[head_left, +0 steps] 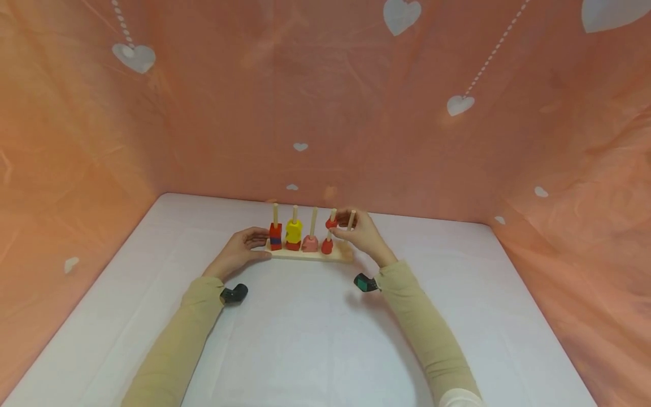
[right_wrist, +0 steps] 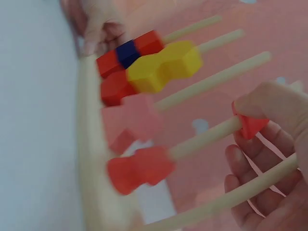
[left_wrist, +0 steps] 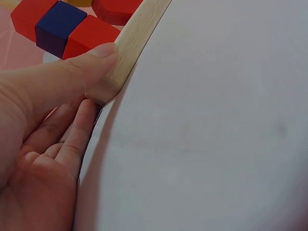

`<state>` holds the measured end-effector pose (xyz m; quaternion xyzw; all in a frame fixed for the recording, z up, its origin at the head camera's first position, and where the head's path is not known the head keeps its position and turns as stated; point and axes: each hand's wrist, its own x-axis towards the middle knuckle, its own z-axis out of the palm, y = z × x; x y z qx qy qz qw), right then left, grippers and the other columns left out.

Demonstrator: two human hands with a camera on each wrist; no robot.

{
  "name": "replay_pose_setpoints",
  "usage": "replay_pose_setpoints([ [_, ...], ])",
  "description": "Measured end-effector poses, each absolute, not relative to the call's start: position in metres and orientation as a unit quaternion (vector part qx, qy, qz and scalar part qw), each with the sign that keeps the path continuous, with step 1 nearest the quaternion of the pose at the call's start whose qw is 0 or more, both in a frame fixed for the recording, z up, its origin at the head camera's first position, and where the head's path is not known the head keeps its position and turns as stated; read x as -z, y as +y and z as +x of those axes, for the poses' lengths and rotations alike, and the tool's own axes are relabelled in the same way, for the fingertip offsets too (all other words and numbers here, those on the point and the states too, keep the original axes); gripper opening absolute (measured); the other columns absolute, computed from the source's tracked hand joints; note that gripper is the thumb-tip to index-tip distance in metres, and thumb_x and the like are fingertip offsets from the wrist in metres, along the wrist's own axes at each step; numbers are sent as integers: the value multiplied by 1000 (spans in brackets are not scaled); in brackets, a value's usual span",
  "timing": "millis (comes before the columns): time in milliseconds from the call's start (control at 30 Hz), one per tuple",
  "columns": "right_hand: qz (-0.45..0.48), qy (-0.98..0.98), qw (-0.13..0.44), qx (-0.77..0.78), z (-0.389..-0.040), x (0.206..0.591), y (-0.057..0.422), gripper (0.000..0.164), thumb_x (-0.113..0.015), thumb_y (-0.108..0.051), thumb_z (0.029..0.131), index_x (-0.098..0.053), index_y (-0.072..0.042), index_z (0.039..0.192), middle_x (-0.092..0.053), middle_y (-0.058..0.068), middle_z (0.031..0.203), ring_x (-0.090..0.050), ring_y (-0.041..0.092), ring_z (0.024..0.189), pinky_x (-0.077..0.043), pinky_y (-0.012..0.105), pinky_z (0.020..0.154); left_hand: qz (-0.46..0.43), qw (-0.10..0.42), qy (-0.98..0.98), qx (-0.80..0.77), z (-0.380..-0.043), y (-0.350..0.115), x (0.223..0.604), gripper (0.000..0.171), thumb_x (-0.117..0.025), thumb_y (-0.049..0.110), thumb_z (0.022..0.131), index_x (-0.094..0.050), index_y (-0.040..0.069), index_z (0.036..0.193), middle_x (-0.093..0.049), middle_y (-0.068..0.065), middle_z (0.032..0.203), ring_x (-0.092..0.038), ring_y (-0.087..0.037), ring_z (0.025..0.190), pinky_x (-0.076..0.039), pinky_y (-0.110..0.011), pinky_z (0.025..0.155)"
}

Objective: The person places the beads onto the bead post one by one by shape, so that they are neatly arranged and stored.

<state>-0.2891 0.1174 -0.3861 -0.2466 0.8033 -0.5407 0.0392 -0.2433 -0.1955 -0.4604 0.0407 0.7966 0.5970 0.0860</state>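
A wooden stacking base (head_left: 311,256) with several upright pegs stands toward the back of the table. My left hand (head_left: 241,249) holds its left end, thumb on the front edge. At the fourth peg, my right hand (head_left: 365,233) pinches a red block (right_wrist: 253,126) around the upper part of the peg. Red blocks (right_wrist: 144,168) sit low on that same peg. From the left, the other pegs carry a red-blue-red stack (head_left: 276,237), yellow blocks (head_left: 293,230) over a red one, and pink blocks (head_left: 310,244). The bare fifth peg (right_wrist: 216,204) passes beside my right fingers.
A white-covered table (head_left: 305,339) lies under everything. Pink-orange cloth (head_left: 315,102) with white hearts hangs behind and at both sides. Dark wrist cameras (head_left: 234,294) are worn at both sleeve cuffs.
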Motion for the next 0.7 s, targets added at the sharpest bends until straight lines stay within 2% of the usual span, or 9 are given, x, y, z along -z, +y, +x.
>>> replay_pose_setpoints([
  [267,-209,804,79,551,-287,414,117,28,-75,-6,81,-65,2,107,-68,11,99,-62,24,94,-52,31,83,41,88,794,-600,-243,-195,463,68,-80,14,78,-46,4,136,-51,-13,132,-51,-28,121,-42,-38,103],
  [467,-218,788,100,568,-279,408,116,29,-71,4,82,-62,10,109,-64,24,103,-61,36,98,-53,26,78,44,88,796,-598,-247,-196,462,69,-82,18,77,-47,6,135,-52,-12,131,-51,-27,121,-43,-38,102],
  [567,-221,781,109,573,-272,399,114,29,-68,7,83,-60,13,110,-62,28,105,-59,42,100,-54,28,80,45,87,796,-598,-246,-196,461,69,-81,17,77,-46,5,135,-52,-13,132,-51,-27,121,-42,-38,103],
  [700,-226,783,105,570,-268,402,116,32,-68,6,84,-58,12,114,-62,26,108,-60,40,101,-53,33,86,39,91,792,-602,-243,-195,462,68,-80,13,79,-45,4,136,-50,-14,133,-49,-29,123,-41,-39,104],
])
